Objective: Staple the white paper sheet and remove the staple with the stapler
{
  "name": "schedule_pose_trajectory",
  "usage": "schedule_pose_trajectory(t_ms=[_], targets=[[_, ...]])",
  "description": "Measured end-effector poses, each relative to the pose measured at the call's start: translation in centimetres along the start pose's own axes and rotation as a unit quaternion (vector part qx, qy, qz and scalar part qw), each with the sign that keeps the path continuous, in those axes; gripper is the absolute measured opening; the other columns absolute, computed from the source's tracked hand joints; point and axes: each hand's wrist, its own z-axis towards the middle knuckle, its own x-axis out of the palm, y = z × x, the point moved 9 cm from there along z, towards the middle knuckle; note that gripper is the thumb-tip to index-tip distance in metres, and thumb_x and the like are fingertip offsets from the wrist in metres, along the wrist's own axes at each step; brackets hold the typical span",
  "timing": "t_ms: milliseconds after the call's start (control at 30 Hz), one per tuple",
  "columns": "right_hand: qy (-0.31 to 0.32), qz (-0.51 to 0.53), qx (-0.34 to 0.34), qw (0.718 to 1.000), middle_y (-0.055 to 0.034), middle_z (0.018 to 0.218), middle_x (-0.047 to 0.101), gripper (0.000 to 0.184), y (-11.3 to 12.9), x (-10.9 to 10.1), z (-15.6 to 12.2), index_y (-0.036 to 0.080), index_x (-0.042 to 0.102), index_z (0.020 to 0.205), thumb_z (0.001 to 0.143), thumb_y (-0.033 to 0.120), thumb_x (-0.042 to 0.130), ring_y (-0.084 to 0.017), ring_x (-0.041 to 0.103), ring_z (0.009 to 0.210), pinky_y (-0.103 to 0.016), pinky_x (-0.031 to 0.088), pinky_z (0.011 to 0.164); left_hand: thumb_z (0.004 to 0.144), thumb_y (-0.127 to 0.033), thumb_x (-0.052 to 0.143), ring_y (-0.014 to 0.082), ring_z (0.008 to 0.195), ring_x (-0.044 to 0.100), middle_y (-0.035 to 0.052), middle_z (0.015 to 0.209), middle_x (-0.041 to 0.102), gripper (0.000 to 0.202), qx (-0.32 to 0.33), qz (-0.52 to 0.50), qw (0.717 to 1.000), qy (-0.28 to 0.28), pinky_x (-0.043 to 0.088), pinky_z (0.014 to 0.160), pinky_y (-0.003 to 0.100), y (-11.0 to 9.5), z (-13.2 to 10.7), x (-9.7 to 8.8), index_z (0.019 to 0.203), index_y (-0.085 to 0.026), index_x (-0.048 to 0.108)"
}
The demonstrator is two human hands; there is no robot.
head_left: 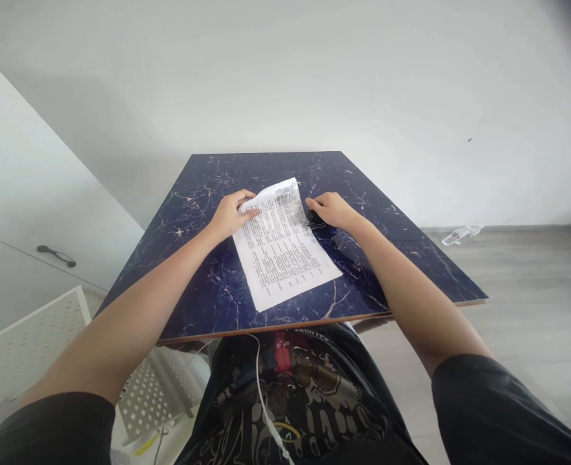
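Note:
Several printed sheets of paper (285,258) lie in a stack at a slant on the dark blue marbled table (183,284). Their upper right part is bent up and curled. My left hand (232,213) grips the upper left edge of the sheets, thumb on top and fingers behind. At their right edge, my right hand (331,208) is closed, with thumb and fingertips on a small black object (313,216). Thin wire-like lines show beside that object, close to the paper; its exact kind is mostly hidden by my fingers.
A white wall (285,77) stands behind the table. To the left are a white cabinet with a dark handle (56,256) and a white perforated panel (38,323). A clear plastic item (461,235) lies on the floor at right. A white cable (261,387) hangs over my shirt.

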Motion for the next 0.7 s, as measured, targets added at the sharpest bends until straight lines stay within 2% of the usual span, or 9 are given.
schedule_pose_trajectory(t_ms=[133, 300, 467, 700], targets=[[-0.033, -0.011, 0.037, 0.999, -0.0001, 0.053, 0.036, 0.053, -1.1, -0.5, 0.1, 0.024, 0.031, 0.058, 0.105, 0.042, 0.046, -0.015, 0.036, 0.056, -0.036, 0.028, 0.062, 0.085, -0.024, 0.079, 0.0256, 0.104, 0.075, 0.0092, 0.117, 0.079, 0.033, 0.002, 0.007, 1.0, 0.001, 0.056, 0.096, 0.04, 0.1, 0.0, 0.0, 0.116, -0.02, 0.069], [-0.041, -0.015, 0.059, 0.997, -0.0007, 0.053, 0.037, 0.052, -1.5, -0.7, 0.2, 0.024, 0.031, 0.058, 0.105, 0.043, 0.046, -0.016, 0.037, 0.055, -0.035, 0.028, 0.062, 0.084, -0.025, 0.08, 0.0249, 0.101, 0.075, 0.0087, 0.115, 0.079, 0.032, 0.003, 0.016, 1.0, 0.01, 0.056, 0.093, 0.038, 0.1, 0.1, 0.1, 0.114, -0.019, 0.071], [-0.043, -0.014, 0.049, 0.998, 0.0006, 0.054, 0.035, 0.053, -1.7, -0.6, 0.4, 0.024, 0.029, 0.058, 0.104, 0.042, 0.047, -0.015, 0.033, 0.055, -0.035, 0.027, 0.061, 0.087, -0.025, 0.076, 0.0239, 0.096, 0.075, 0.0081, 0.112, 0.08, 0.026, -0.022, 0.016, 0.999, 0.029, 0.056, 0.087, 0.037, 0.8, 0.1, 0.6, 0.112, -0.02, 0.075], [-0.035, 0.005, 0.024, 0.999, 0.0015, 0.053, 0.032, 0.054, -1.1, -0.2, 0.3, 0.024, 0.028, 0.059, 0.104, 0.047, 0.047, -0.014, 0.029, 0.054, -0.035, 0.026, 0.059, 0.087, -0.026, 0.074, 0.0244, 0.097, 0.074, 0.0075, 0.111, 0.08, 0.022, -0.018, 0.025, 0.999, 0.039, 0.056, 0.091, 0.04, 1.5, 0.2, 1.1, 0.108, -0.021, 0.077]])
